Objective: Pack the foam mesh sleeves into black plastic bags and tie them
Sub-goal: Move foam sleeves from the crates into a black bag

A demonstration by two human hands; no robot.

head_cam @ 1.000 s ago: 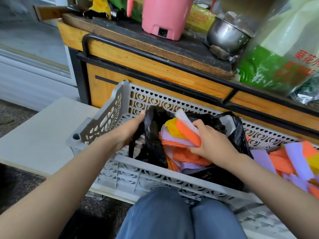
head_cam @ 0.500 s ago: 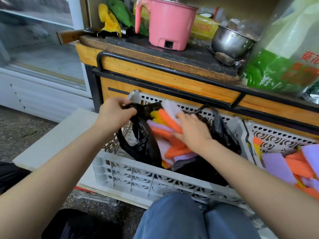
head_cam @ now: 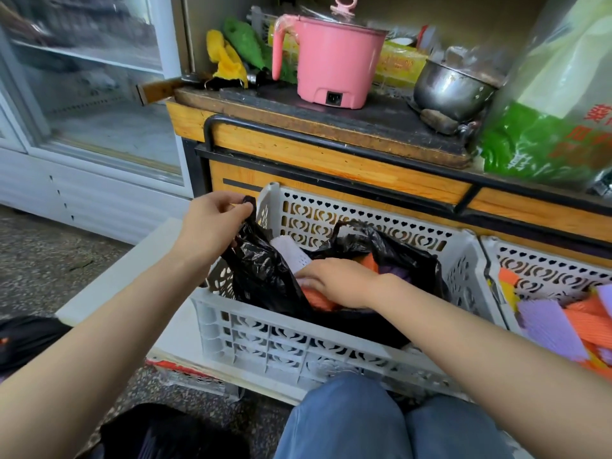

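Note:
A black plastic bag (head_cam: 265, 276) stands open inside a grey perforated crate (head_cam: 291, 346). Orange, pink and purple foam mesh sleeves (head_cam: 291, 255) fill it. My left hand (head_cam: 215, 223) pinches the bag's left handle and holds it up above the crate's left corner. My right hand (head_cam: 341, 283) lies palm down on the sleeves inside the bag's mouth, fingers fairly straight, pressing them down. The bag's right handle (head_cam: 351, 226) stands free at the back.
A second grey crate (head_cam: 543, 270) at the right holds loose purple and orange sleeves (head_cam: 556, 326). Behind stands a wooden counter (head_cam: 331, 160) with a pink electric pot (head_cam: 331, 64), a steel bowl (head_cam: 453, 91) and a green-printed bag (head_cam: 559, 127). A glass-door fridge (head_cam: 82, 94) is at the left. My knees (head_cam: 364, 422) are below.
My left hand has lifted the bag's left handle up and leftward. My right hand has sunk deeper into the bag, pushing the sleeves down so fewer show.

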